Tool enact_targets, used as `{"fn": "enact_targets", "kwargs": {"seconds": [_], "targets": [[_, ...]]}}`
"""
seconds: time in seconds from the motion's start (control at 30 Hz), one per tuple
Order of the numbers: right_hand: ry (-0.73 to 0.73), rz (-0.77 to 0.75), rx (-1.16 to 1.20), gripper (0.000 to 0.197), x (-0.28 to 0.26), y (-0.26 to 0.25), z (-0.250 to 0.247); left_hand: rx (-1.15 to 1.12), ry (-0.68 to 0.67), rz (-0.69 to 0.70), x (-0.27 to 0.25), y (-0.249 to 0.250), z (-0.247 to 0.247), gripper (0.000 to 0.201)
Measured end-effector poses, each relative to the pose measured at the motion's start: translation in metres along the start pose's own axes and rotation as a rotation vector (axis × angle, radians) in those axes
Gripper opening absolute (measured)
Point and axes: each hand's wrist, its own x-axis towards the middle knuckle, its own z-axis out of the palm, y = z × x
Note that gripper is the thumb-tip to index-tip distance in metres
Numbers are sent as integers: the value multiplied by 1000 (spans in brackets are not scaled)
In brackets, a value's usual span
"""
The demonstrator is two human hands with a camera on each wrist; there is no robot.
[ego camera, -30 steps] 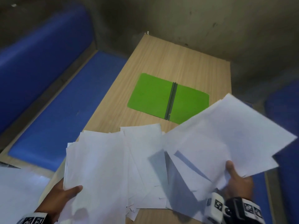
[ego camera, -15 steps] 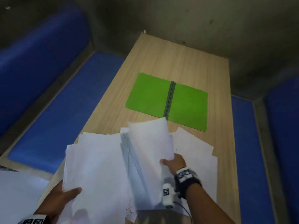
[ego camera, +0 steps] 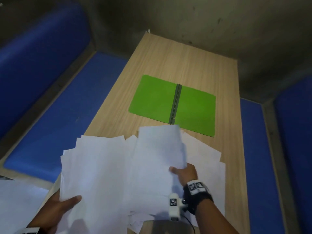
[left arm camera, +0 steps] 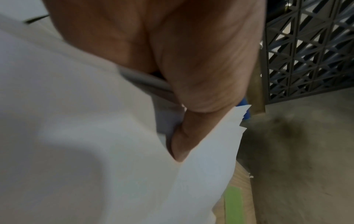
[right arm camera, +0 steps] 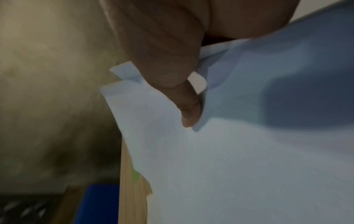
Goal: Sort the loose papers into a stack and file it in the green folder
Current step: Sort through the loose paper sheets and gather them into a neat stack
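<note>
The left hand (ego camera: 55, 210) had its thumb clamped on top of a bunch of papers (ego camera: 94, 174) at the near left corner of the table (ego camera: 177, 65), fingers tucked underneath, so it was gripping that bunch. The right hand (ego camera: 184, 172) pinched the edge of another batch (ego camera: 158, 149) near the middle of the near end, thumb on top, and those sheets were lifted and curling a bit. The wrist views showed the same thing up close: each thumb pressed down on white sheets, kinda blurry though.

More loose sheets (ego camera: 207, 159) lay flat under and to the right of that hand, reaching toward the right edge. The folder (ego camera: 155, 97) lay open and flat around the middle of the table, just past the papers, the raised batch overlapping its near edge in the head view. A dark spine ran down its center.

Table was light wood grain. Blue padded benches (ego camera: 67, 107) ran along both long sides, and a drab grey wall (ego camera: 202, 17) stood behind the far end. The left wrist view also caught a dark lattice panel (left arm camera: 306, 53).
</note>
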Motion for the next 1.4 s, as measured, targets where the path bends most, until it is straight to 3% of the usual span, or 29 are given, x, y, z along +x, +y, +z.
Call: {"fn": "enact_targets", "kwargs": {"seconds": [0.13,0.27,0.4,0.5,0.6,0.77,0.97,1.13,1.33,1.4], "targets": [[183,69,94,35,-11,31,-60,-69,20,-3,-3,6,-12,39],[310,116,118,42,-38,69,-110,-169,17,-37,0,6,-30,60],[382,304,198,57,-35,95,-135,-176,-6,-40,5,4,-32,54],[402,256,72,50,-23,115,-131,-130,4,-50,4,3,-26,52],[408,251,-92,62,-8,130,-118,-108,-3,-88,3,1,-20,59],[367,227,-73,36,3,123,-105,-56,-15,-37,-5,7,-4,53],[413,237,-273,38,-2,109,-98,1,2,-23,-6,7,9,66],[446,189,-157,37,2,105,-89,62,7,-23,-11,10,15,66],[398,102,74,92,12,93,-86,130,27,-30,-9,12,12,76],[371,66,62,94,18,86,-83,146,1,-29,-9,12,12,85]]}}
